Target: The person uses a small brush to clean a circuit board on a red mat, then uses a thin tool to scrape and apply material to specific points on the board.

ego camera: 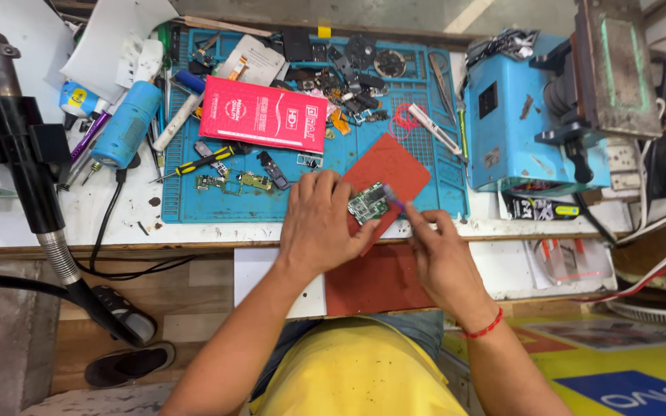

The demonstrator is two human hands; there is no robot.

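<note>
A cluttered white tabletop (117, 219) runs across in front of the seated person, and most of it is covered by a big blue work mat (333, 166) strewn with small parts. To the right stands a boxy blue machine (518, 123) with a grey metal block on top. At the far left a black hot-air tool (17, 146) on its stand trails a ribbed hose toward the floor. On the mat lies a flat red packet (262, 114), and nearer the front edge a dark red pad (387, 173) sits tilted, overhanging the tabletop a little. A blue cylinder (129, 123) rests at the mat's left side, with a yellow-and-black screwdriver (198, 163) just beside the packet.

The left hand (317, 223) is clamped on a small green circuit board (368, 202), holding it just above the red pad at the front of the tabletop. The right hand (441, 258), a red thread around its wrist, has its fingers pinched together on a thin purple-tipped tool (393, 199) whose end touches the board's right edge
</note>
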